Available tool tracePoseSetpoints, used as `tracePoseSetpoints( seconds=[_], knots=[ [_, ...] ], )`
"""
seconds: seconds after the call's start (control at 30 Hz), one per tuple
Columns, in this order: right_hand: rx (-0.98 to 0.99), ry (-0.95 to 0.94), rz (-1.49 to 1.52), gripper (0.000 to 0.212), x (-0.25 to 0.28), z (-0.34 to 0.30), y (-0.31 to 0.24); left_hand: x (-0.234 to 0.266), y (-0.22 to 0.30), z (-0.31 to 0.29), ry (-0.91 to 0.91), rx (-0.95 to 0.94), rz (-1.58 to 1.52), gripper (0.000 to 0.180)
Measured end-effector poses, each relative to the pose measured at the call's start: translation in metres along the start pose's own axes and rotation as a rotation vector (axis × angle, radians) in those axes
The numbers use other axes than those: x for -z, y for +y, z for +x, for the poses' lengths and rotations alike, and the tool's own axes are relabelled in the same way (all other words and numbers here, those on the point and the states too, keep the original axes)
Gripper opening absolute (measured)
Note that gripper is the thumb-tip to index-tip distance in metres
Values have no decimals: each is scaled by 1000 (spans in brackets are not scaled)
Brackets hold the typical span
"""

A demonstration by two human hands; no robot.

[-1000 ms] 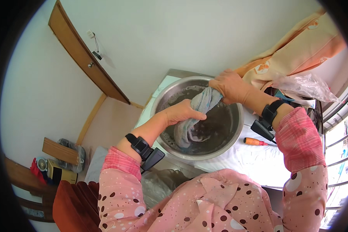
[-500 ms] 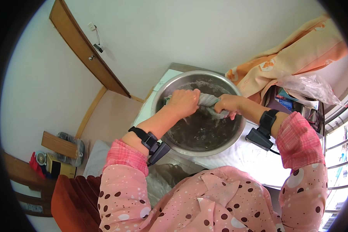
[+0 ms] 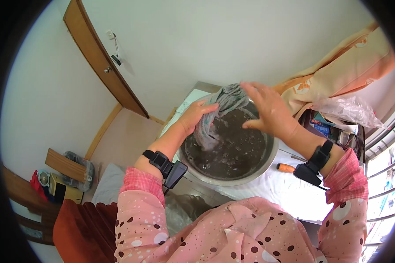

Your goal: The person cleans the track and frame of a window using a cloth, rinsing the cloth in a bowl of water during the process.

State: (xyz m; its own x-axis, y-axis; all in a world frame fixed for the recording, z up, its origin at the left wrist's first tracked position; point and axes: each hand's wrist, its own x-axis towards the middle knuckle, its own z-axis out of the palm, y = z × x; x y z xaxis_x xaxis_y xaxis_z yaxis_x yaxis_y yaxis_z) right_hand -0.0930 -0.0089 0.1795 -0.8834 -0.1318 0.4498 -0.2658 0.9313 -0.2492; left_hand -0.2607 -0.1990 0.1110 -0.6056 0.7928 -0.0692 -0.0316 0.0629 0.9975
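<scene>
A wet grey cloth (image 3: 229, 100) hangs in folds over the far left part of a round metal basin (image 3: 271, 162). My left hand (image 3: 192, 118) grips it, thumb across the near side, fingers mostly hidden behind the folds. The cloth's lower end trails down to the dark, sudsy water (image 3: 232, 153). My right hand (image 3: 270, 108) is open over the basin's far right side, thumb and fingers spread. Its fingertips are close to the top of the cloth; whether they touch it I cannot tell.
The basin stands on a table with a white cover (image 3: 303, 197). Right of it lies a tool with an orange handle (image 3: 286, 168). Beyond are a box of assorted items (image 3: 322, 125), a clear plastic bag (image 3: 349, 109) and an orange curtain (image 3: 338, 74). A red-brown chair (image 3: 81, 232) is at lower left.
Both hands were closed on the twisted cloth low in the basin. The right hand has let go and opened; the left has raised the cloth, now loosened, toward the far left.
</scene>
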Motion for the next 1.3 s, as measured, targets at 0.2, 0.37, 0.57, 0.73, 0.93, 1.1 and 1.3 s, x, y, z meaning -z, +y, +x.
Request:
tracePoseSetpoints(
  seconds=[0.2, 0.37, 0.57, 0.73, 0.93, 1.1, 1.3],
  knots=[
    [417, 56, -457, 83, -25, -6, 9, -15, -7, -6, -195, 85, -354, 34],
    [494, 188, -526, 59, -29, 19, 25, -25, -8, -9, -559, 96, -380, 30],
    [671, 80, -559, 21, -12, 43, 49, -48, 26, -21, -407, 100, 8, 44],
    [387, -198, -470, 18, -15, 35, 44, -51, 15, -16, -274, -203, 506, 58],
    [-20, -553, -442, 26, -11, 33, 17, -56, 9, -12, -13, -214, 1056, 57],
    [-228, -609, -87, 29, -33, 16, 23, -55, -1, -7, 70, -398, 1317, 42],
    [-582, -564, 538, 26, -56, -9, 12, -45, -20, -5, 113, -608, 1357, 42]
  ],
)
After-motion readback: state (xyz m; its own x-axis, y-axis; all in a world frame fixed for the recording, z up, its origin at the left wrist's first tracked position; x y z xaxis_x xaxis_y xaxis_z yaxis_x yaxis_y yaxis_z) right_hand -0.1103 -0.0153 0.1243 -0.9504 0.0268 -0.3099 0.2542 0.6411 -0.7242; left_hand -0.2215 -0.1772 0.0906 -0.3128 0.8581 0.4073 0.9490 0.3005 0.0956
